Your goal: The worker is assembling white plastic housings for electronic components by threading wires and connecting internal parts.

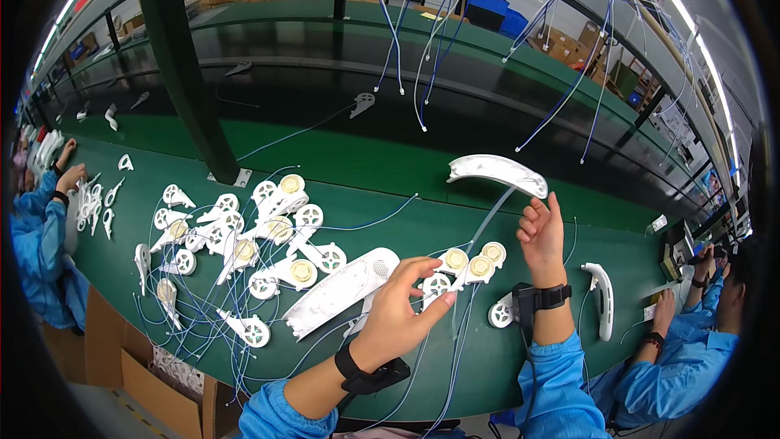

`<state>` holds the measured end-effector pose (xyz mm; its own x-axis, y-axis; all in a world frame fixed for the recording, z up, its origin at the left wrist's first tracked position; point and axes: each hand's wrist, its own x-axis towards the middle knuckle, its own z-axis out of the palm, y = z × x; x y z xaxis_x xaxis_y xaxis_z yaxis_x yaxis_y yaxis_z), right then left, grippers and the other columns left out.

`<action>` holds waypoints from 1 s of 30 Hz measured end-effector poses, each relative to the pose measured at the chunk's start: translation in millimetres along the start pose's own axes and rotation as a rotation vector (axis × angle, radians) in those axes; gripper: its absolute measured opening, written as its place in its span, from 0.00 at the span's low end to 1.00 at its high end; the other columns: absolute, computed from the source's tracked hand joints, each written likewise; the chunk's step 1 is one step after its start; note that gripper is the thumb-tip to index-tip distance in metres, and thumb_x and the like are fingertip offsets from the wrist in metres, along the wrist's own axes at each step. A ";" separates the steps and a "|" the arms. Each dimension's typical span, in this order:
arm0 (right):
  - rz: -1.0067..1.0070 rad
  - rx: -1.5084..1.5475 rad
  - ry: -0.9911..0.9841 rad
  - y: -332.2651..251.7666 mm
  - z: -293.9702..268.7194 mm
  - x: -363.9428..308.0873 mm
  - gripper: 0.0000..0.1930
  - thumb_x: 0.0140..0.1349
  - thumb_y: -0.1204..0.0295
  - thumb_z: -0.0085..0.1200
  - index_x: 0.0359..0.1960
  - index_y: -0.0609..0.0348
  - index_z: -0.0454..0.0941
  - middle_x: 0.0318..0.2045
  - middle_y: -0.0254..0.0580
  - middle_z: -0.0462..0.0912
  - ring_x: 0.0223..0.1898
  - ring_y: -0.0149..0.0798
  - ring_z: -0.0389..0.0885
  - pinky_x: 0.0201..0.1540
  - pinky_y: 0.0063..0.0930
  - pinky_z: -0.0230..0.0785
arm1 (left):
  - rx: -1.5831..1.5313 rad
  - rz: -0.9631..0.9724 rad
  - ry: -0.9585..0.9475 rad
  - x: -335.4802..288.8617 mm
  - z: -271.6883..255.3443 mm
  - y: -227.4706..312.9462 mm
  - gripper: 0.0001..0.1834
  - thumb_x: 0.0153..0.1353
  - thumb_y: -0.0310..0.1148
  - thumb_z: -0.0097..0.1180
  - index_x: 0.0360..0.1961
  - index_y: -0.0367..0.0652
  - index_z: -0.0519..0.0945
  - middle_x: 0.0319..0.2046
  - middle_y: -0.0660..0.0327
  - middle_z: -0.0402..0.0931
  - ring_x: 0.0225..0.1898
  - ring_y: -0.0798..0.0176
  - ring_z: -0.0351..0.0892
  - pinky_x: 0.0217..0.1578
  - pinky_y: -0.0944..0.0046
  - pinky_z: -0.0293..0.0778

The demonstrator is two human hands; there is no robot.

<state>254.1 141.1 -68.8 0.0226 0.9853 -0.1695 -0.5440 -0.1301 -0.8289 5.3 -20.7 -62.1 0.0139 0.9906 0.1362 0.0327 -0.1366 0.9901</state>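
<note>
My left hand (402,301) reaches over the bench with its thumb and fingers around a white part with a spoked round end (436,285). Close beside it lie several white parts with cream round discs (481,268), with thin blue and white wires running off them. My right hand (539,232) is raised, its index finger stretched up and the others loosely curled. That fingertip comes near the right end of a curved white shell (496,171); whether they touch is unclear. Another long white shell with a perforated patch (345,289) lies left of my left hand.
A tangled pile of white wheel-ended parts (236,236) covers the left bench. A dark post (183,73) rises at the far edge, and wires (431,41) hang overhead. A white shell (600,301) lies at right. Co-workers in blue sleeves (682,358) sit on both sides; a cardboard box (154,382) stands lower left.
</note>
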 end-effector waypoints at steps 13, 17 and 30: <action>0.034 -0.308 -0.199 4.9 20.0 -12.7 0.11 0.69 0.62 0.50 0.29 0.51 0.68 0.19 0.25 0.65 0.18 0.20 0.57 0.20 0.16 0.50 | -0.015 -0.062 -0.104 -1.3 -2.0 3.1 0.14 0.59 0.29 0.61 0.46 0.37 0.80 0.44 0.58 0.79 0.47 0.67 0.78 0.42 0.69 0.75; 0.043 -0.329 -0.201 5.4 18.2 -12.5 0.11 0.69 0.63 0.51 0.29 0.51 0.69 0.19 0.24 0.65 0.19 0.20 0.57 0.20 0.16 0.50 | -0.020 -0.077 -0.120 -1.0 0.0 1.7 0.14 0.59 0.30 0.61 0.46 0.37 0.80 0.43 0.59 0.80 0.45 0.68 0.80 0.41 0.69 0.75; 0.030 -0.394 -0.231 6.4 20.0 -13.3 0.12 0.70 0.62 0.50 0.28 0.50 0.68 0.19 0.25 0.65 0.19 0.21 0.58 0.20 0.17 0.50 | -0.012 -0.011 -0.132 -2.1 3.1 -4.8 0.15 0.60 0.35 0.62 0.44 0.36 0.80 0.35 0.59 0.82 0.38 0.68 0.82 0.31 0.70 0.74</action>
<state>233.5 129.4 -61.1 -0.2004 0.9735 -0.1106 -0.1797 -0.1475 -0.9726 8.2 -22.1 -67.3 0.1447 0.9821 0.1203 0.0219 -0.1248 0.9919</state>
